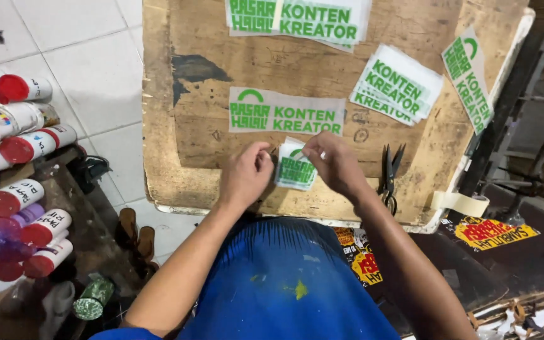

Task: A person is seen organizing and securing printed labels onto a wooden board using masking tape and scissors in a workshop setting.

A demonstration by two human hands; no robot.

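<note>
Blue cloth, flecked with yellow paint and streaked dark near its top edge, covers the person's lap (pixel 284 283) nearest the camera. Above it both bare forearms reach onto the table (pixel 158 94), a worn slab of brown wood, scuffed and stained, with a black blotch at the upper left and a chipped pale rim. The left hand (pixel 244 175) is curled, its fingertips pinched on the left edge of a small glossy sticker sheet (pixel 295 167), white with green lettering. The right hand (pixel 335 165) pinches the sheet's top right corner between thumb and forefinger. This thin, slightly bent sheet sits just above the table's near edge, between the two hands.

Just beyond lies a long rectangular sticker strip (pixel 286 111), flat on the wood. More sheets of the same kind are stacked at the top edge (pixel 300 19) and fanned to the right (pixel 398 84), one standing tilted at the far right (pixel 469 72). Black scissors (pixel 390 173) lie just right of the right hand, and a roll of beige masking tape (pixel 461 203) rests at the table's corner. Left, over white floor tiles, cylindrical spray cans (pixel 20 151) with red caps lie piled.
</note>
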